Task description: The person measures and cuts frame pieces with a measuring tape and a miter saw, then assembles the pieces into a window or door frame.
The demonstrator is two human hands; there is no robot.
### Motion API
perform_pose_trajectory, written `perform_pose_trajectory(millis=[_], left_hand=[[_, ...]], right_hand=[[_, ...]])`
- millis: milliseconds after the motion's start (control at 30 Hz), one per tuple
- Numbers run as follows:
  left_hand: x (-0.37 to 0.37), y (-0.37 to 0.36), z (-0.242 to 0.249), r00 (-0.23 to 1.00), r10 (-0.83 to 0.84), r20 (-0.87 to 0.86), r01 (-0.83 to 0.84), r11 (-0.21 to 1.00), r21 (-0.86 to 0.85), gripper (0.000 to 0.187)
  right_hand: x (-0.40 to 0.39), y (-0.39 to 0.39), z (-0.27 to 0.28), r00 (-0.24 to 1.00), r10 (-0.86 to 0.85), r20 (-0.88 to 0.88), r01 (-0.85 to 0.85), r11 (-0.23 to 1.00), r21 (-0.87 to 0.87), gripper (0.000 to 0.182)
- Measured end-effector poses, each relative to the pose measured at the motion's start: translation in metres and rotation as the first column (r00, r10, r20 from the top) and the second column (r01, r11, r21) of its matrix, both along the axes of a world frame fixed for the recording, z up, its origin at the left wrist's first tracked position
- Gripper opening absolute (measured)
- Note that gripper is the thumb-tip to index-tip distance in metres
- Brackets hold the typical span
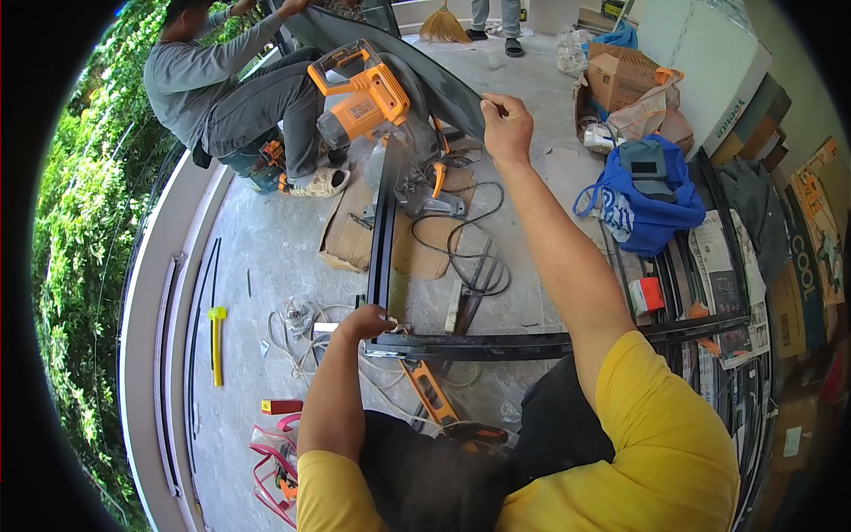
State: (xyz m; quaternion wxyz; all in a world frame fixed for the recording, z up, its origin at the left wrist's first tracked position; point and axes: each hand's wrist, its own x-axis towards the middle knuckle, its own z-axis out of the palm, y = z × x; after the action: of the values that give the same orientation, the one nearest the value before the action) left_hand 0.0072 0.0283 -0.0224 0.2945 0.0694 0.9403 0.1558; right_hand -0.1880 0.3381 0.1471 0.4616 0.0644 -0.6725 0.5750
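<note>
My right hand [507, 129] is raised, with thumb and fingers pinched on the corner of a dark grey mesh sheet [450, 99]. The sheet stretches away to the upper left, towards a person in grey [208, 80] seated by the ledge, whose hands are at its far end. Low in front of me, my left hand [365, 323] is closed at the near left corner of a black metal frame [470, 347]; its fingertips are partly hidden. Behind the frame's left bar stands an orange miter saw [368, 99], partly behind the sheet.
A black cable [456, 239] loops on the floor inside the frame. An orange level [429, 390] lies near my legs, and a yellow hammer [216, 346] lies left. A blue bag [651, 199] and cardboard boxes [620, 78] stand right. Another person's legs [496, 19] and a broom [443, 25] are behind.
</note>
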Motion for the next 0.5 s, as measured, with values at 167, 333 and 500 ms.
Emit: perform_pose_trajectory(millis=[167,333,500], left_hand=[[0.000,0.003,-0.002,0.999,0.010,-0.048,-0.008,0.999,0.046,0.046],[0.000,0.003,-0.003,1.000,0.000,-0.004,0.001,0.999,0.042,0.044],[-0.006,0.001,-0.015,0.987,-0.142,-0.075,0.146,0.988,0.056,0.041]], right_hand=[[0.003,0.005,0.000,0.999,-0.024,-0.048,0.026,0.999,0.048,0.010],[0.004,0.013,0.006,0.995,0.027,0.099,-0.029,0.999,0.021,0.017],[0.005,0.020,0.007,0.986,0.046,0.163,-0.052,0.998,0.032,0.021]])
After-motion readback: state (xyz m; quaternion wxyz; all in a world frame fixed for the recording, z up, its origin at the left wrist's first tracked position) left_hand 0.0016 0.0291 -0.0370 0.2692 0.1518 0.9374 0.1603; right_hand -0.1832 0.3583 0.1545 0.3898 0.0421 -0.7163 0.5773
